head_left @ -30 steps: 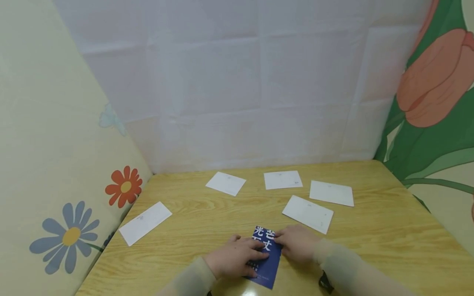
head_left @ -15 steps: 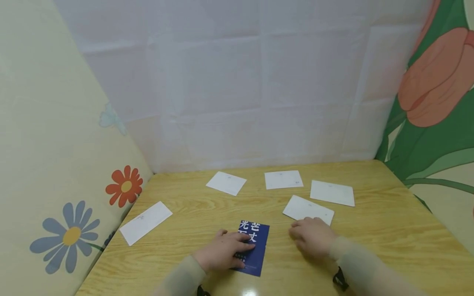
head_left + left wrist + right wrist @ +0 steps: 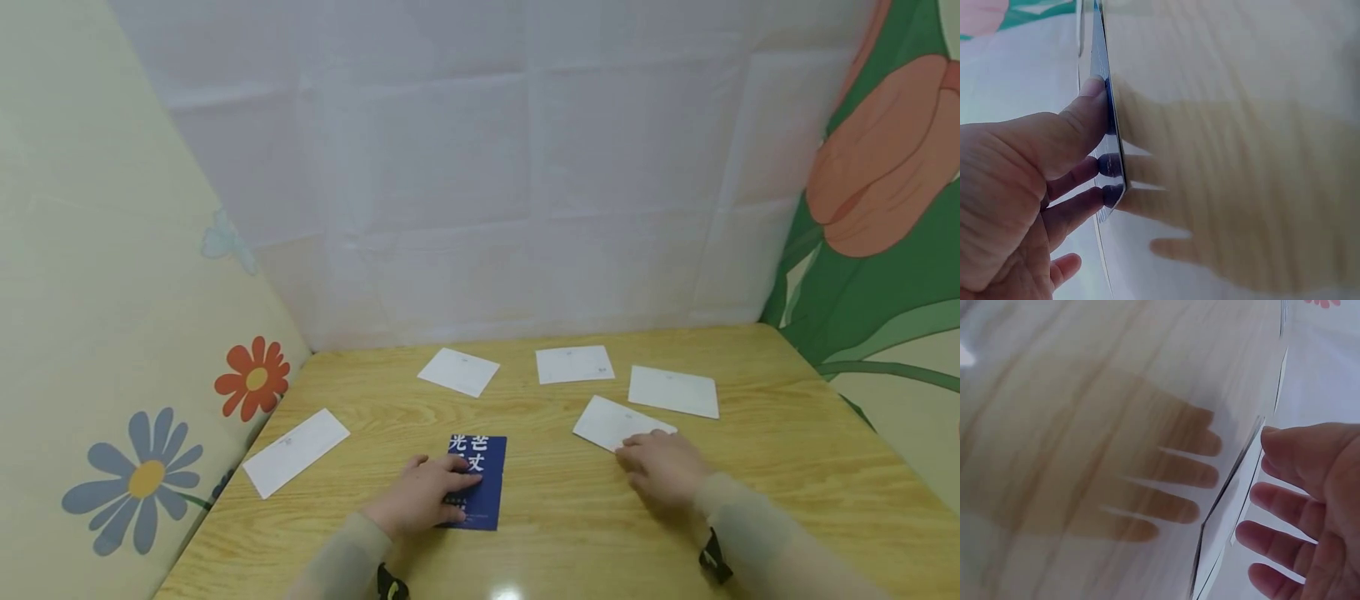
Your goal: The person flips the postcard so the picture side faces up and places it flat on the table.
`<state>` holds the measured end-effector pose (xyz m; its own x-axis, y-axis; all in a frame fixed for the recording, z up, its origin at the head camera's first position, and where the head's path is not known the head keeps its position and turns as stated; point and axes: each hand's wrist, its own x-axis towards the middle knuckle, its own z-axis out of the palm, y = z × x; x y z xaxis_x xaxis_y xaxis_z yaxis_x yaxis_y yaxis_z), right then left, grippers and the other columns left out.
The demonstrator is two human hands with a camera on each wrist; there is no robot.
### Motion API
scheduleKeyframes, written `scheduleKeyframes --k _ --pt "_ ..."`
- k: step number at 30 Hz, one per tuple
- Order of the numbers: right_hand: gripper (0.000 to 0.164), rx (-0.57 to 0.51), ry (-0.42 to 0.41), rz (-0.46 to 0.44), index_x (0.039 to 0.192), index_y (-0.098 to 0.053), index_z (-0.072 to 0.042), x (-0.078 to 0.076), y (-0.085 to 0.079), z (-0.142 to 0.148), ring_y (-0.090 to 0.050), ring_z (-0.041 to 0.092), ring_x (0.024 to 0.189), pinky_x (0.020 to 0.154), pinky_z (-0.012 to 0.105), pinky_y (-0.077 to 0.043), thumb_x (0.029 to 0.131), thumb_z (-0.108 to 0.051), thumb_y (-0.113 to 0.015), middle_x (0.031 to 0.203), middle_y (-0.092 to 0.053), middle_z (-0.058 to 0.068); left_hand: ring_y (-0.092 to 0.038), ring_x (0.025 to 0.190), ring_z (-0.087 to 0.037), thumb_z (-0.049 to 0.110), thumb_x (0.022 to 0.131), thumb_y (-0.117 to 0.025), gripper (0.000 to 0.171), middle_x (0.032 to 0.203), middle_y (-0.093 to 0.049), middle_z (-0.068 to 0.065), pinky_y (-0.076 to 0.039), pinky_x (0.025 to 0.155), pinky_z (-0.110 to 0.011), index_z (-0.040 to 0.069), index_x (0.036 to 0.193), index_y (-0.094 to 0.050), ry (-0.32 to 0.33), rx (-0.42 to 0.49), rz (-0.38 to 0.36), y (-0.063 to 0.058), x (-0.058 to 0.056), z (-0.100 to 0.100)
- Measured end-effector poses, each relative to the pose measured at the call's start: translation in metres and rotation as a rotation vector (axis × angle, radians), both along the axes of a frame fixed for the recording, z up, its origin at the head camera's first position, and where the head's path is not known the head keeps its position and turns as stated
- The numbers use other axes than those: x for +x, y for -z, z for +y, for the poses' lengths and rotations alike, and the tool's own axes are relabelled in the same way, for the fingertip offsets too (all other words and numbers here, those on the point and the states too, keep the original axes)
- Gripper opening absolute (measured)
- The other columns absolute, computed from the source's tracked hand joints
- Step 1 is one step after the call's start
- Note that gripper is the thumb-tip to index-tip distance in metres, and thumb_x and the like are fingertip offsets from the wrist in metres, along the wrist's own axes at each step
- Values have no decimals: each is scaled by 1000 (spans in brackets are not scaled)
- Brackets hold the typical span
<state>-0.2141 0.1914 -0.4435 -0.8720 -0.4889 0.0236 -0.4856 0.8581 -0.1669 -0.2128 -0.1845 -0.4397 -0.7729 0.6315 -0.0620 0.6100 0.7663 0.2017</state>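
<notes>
A dark blue card [image 3: 491, 492] with large white characters lies on the wooden table. My left hand [image 3: 420, 498] rests on its left part, fingers fairly straight and covering some of the print. In the left wrist view the thumb and fingertips touch the face of the blue card [image 3: 1110, 145], seen almost edge-on. My right hand [image 3: 666, 468] is at the near right part of a white card [image 3: 603, 422], overlapping its corner. The right wrist view shows the right hand's [image 3: 1310, 512] fingers spread and the thumb tip right at the edge of that white card [image 3: 1215, 540].
Other white cards lie face down around: one at the left [image 3: 296, 452], one at the back [image 3: 459, 372], another back centre [image 3: 574, 365] and one at the right [image 3: 672, 392]. The wooden table [image 3: 547, 567] meets a white cloth [image 3: 450, 167] behind and flowered walls beside.
My left hand has slid the blue card leftward and slightly away across the table. My right hand has let go of the blue card and moved right to the white card.
</notes>
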Motion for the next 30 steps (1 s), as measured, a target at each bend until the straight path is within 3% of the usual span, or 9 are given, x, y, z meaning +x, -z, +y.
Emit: scheduleKeyframes --k 7,12,21,30 --pt "36 18 9 -13 122 -65 -7 -1 -2 7 -54 38 115 96 57 -40 88 -20 -66 126 -60 14 -50 123 -31 29 84 -73 50 134 -54 -11 -30 95 -60 13 130 -62 -57 1 29 4 -11 -19" --pt "36 22 9 -12 122 -65 -7 -1 -1 9 -54 39 116 96 58 -39 89 -21 -66 126 -60 15 -48 125 -31 28 83 -74 50 133 -55 -11 -31 94 -61 13 129 -63 -144 -7 48 7 -19 -30" --pt "35 52 29 2 122 -66 -9 -1 0 12 -54 37 115 97 56 -39 90 -23 -66 126 -60 13 -45 128 -39 27 89 -69 49 140 -51 -12 -28 98 -65 15 135 -58 -347 -67 -7 5 -36 -49" --pt "34 72 31 -18 121 -66 -7 -2 2 14 -55 39 115 97 57 -39 91 -22 -64 127 -60 14 -39 131 -45 22 94 -62 49 146 -43 -17 -24 101 -69 11 140 -51 -422 -104 -75 2 -52 -64"
